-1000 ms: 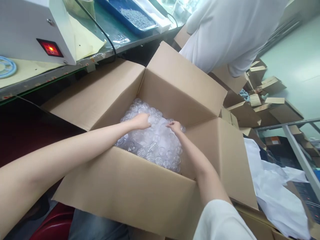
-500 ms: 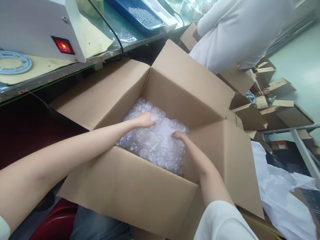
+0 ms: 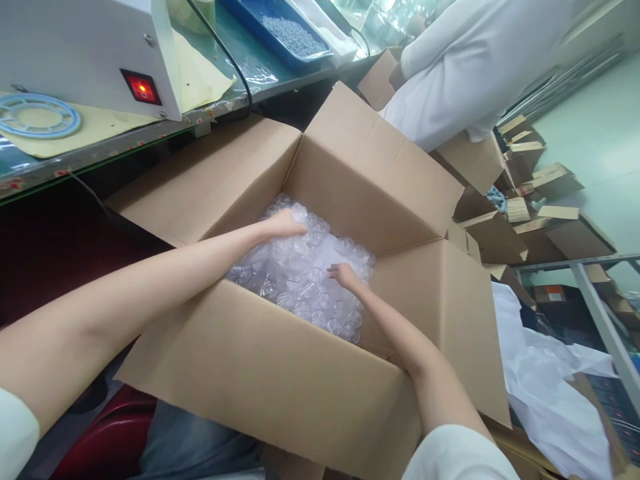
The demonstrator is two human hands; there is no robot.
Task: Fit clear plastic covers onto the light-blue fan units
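Observation:
An open cardboard box point(image 3: 320, 380) stands in front of me with its flaps folded outward. Clear bubble wrap point(image 3: 305, 310) with large round bubbles lies inside it. My left hand point(image 3: 286, 223) has its fingers closed on a piece of the wrap near the far left corner. Over the right part of the wrap, my right hand point(image 3: 345, 275) touches the surface with fingers slightly apart, holding nothing visible. Whatever lies beneath the wrap is hidden.
A workbench at upper left carries a white machine point(image 3: 95, 53) with a lit red switch, a blue ring point(image 3: 37, 115) and a blue tray point(image 3: 280, 30) of small pieces. A person in white point(image 3: 450, 73) is beyond the box. Cartons point(image 3: 575, 233) and white sheeting point(image 3: 555, 400) are at right.
My left hand has shifted slightly left and up with the wrap. My right hand has moved a little left across the wrap, its fingers now more visible.

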